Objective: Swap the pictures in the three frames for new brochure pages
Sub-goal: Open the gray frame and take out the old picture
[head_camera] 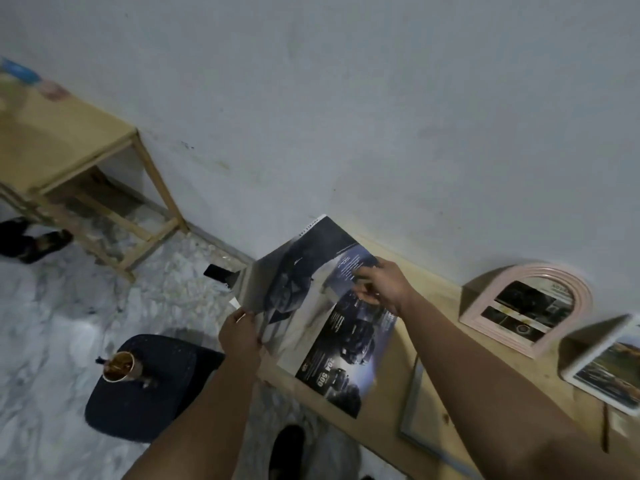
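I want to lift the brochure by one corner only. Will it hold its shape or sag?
Probably sag: the brochure already bends along its fold between the left hand and right hand. Its thin pages look light. The glossy sheen suggests they may slip between fingers.

Brochure (322,320) sits over the table's (446,355) left end; arched frame (526,308) stands to its right against the wall (346,116), another frame (606,368) farther right, stool (149,386) left on the floor (52,323).
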`<move>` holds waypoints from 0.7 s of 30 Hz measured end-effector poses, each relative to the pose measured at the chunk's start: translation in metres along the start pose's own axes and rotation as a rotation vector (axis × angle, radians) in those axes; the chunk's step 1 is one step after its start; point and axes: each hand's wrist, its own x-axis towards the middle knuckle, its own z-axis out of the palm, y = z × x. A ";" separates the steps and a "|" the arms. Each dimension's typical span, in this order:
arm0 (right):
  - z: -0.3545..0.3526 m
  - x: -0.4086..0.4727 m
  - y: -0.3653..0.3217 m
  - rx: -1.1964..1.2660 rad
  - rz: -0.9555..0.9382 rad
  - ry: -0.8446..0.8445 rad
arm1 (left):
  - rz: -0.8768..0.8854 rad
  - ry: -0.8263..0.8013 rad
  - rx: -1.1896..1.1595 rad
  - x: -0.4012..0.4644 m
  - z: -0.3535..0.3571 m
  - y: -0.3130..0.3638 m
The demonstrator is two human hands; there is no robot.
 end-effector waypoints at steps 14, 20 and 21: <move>0.043 0.086 0.096 -0.690 -0.066 0.404 | 0.330 -0.093 0.968 0.027 -0.049 -0.037; 0.001 0.073 0.139 -1.276 0.030 0.071 | 0.961 -0.333 1.508 0.052 -0.020 -0.057; -0.006 0.070 0.145 -1.311 0.044 0.053 | 0.968 -0.354 1.575 0.053 -0.017 -0.057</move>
